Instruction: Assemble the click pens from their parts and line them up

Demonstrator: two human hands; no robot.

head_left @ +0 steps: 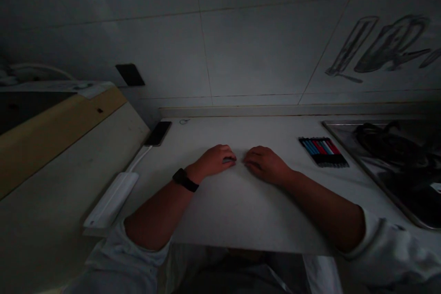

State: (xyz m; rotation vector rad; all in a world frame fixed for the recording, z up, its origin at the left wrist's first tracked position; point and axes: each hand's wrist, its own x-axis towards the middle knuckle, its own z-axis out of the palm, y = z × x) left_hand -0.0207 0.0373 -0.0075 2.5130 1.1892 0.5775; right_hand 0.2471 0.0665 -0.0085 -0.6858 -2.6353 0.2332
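Both my hands rest on a white countertop point(237, 197), knuckles up and fingers curled. My left hand point(215, 160) wears a black wristband and pinches a small grey object point(228, 160) between thumb and fingers; the dim light hides what it is. My right hand point(263, 164) lies a few centimetres to its right, fingers bent toward the left hand, and whether it holds anything is hidden. A row of several pens point(323, 150) in black, blue and red lies to the right of my right hand.
A dark phone point(158, 133) lies at the counter's back left, cabled to a white power bank point(112, 200) at the left edge. A steel gas hob point(396, 165) fills the right side. Tiled wall behind; a wooden-edged surface point(51, 133) stands left.
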